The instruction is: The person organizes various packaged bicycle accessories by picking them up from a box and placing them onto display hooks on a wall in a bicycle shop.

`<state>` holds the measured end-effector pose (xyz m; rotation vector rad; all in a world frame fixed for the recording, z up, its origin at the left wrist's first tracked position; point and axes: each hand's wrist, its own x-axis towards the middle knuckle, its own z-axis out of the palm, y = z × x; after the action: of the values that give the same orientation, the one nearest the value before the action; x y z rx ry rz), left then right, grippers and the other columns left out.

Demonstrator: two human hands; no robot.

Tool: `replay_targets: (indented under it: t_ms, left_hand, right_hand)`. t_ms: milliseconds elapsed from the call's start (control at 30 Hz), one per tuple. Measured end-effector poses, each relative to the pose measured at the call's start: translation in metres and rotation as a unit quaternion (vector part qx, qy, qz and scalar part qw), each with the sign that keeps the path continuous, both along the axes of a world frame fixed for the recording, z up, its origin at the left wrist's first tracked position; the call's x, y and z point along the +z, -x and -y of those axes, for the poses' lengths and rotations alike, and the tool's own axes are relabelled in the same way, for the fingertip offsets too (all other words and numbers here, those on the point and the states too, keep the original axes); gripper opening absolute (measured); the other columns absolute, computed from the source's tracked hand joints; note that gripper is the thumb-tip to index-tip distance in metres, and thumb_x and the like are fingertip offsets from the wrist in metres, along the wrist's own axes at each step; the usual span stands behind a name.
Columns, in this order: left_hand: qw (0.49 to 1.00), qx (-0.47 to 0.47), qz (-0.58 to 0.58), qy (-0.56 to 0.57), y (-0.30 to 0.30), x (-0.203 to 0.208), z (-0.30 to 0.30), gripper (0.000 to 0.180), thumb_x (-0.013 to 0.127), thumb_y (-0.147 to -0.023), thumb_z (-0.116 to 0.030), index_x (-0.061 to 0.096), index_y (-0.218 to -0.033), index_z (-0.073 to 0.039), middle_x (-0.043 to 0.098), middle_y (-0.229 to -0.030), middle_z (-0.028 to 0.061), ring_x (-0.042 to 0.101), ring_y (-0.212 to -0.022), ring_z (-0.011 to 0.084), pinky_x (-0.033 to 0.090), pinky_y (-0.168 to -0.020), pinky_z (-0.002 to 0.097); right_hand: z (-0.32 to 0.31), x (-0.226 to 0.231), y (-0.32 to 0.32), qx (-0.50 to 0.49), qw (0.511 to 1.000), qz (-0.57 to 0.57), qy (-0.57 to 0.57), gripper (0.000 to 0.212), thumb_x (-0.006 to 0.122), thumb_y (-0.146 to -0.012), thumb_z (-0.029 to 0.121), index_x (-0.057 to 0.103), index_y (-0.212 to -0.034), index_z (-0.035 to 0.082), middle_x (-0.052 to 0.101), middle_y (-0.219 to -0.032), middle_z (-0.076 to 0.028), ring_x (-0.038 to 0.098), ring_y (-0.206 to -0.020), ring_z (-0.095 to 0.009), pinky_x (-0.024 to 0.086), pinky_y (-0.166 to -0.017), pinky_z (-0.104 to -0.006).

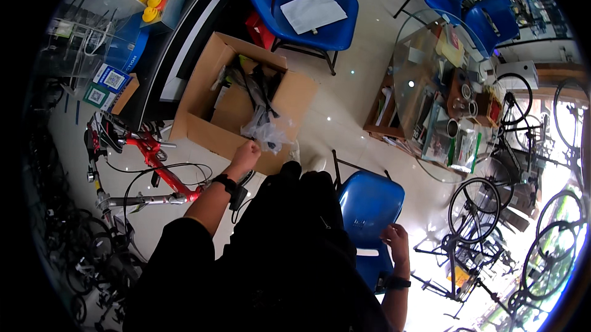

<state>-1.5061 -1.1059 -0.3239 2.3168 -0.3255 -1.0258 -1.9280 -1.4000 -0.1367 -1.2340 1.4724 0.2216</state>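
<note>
My left hand (pixel 247 154) is closed at the near edge of an open cardboard box (pixel 203 129). Right beside its fingers is a crumpled clear plastic bag (pixel 268 130), which lies over the box's near right side. Whether the fingers pinch the bag, the flap or something small is hidden. Inside the box are black parts (pixel 261 85), some wrapped in plastic. My right hand (pixel 396 238) hangs to the right, its fingers curled in and nothing visible in them. It is next to the seat of a blue chair (pixel 372 199).
Left of the box stands a red bicycle frame (pixel 151 150) with loose cables. A dark counter (pixel 161 42) is beyond it. Another blue chair (pixel 335 15) carries a white sheet (pixel 313 12). A cluttered glass-topped table (pixel 409 85) and several bicycles (pixel 474 209) are at right.
</note>
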Motion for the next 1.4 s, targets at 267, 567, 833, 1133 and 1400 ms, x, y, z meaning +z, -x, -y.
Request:
replay_targets:
  t_ms: [267, 567, 833, 1133, 1400]
  left_hand:
    - [0.993, 0.073, 0.012, 0.087, -0.008, 0.019, 0.022, 0.022, 0.060, -0.083, -0.010, 0.056, -0.102, -0.001, 0.063, -0.091, 0.0111, 0.062, -0.084, 0.0210, 0.049, -0.075, 0.0319]
    - [0.988, 0.140, 0.045, -0.049, -0.022, 0.032, 0.055, 0.034, 0.063, -0.081, -0.006, 0.051, -0.113, 0.000, 0.055, -0.109, 0.0178, 0.058, -0.096, 0.0302, 0.048, -0.083, 0.0380]
    - [0.969, 0.161, 0.124, -0.143, -0.055, 0.008, 0.086, 0.044, 0.064, -0.077, -0.004, 0.047, -0.117, -0.001, 0.047, -0.116, 0.0233, 0.044, -0.111, 0.0411, 0.038, -0.097, 0.0456]
    - [0.950, 0.168, 0.101, -0.243, -0.096, -0.055, 0.121, 0.055, 0.069, -0.075, -0.014, 0.044, -0.121, -0.002, 0.045, -0.120, 0.0233, 0.045, -0.113, 0.0425, 0.039, -0.094, 0.0476]
    - [0.930, 0.115, 0.060, -0.344, -0.130, -0.136, 0.132, 0.072, 0.069, -0.077, -0.037, 0.034, -0.127, 0.000, 0.045, -0.121, 0.0208, 0.045, -0.116, 0.0402, 0.037, -0.096, 0.0495]
  right_hand:
    - [0.143, -0.071, -0.159, 0.163, 0.985, 0.019, -0.061, 0.028, 0.057, -0.090, 0.022, 0.057, -0.108, -0.001, 0.065, -0.088, -0.010, 0.064, -0.071, -0.017, 0.050, -0.063, -0.0273]
    - [0.345, -0.243, -0.318, 0.393, 0.839, -0.158, 0.343, 0.060, 0.066, -0.083, 0.033, 0.044, -0.123, -0.006, 0.053, -0.110, -0.028, 0.056, -0.101, -0.035, 0.048, -0.082, -0.0412]
    - [0.392, -0.253, -0.474, 0.286, 0.805, -0.273, 0.443, 0.091, 0.053, -0.084, 0.057, 0.013, -0.146, 0.002, 0.021, -0.139, -0.037, 0.030, -0.122, -0.052, 0.027, -0.101, -0.0590]
    - [0.377, -0.272, -0.493, 0.214, 0.782, -0.326, 0.486, 0.086, 0.051, -0.086, 0.050, 0.011, -0.147, 0.003, 0.013, -0.145, -0.037, 0.018, -0.133, -0.052, 0.021, -0.107, -0.0565]
    - [0.387, -0.283, -0.488, 0.213, 0.755, -0.339, 0.520, 0.080, 0.051, -0.085, 0.047, 0.019, -0.145, 0.004, 0.026, -0.139, -0.035, 0.029, -0.126, -0.048, 0.029, -0.102, -0.0556]
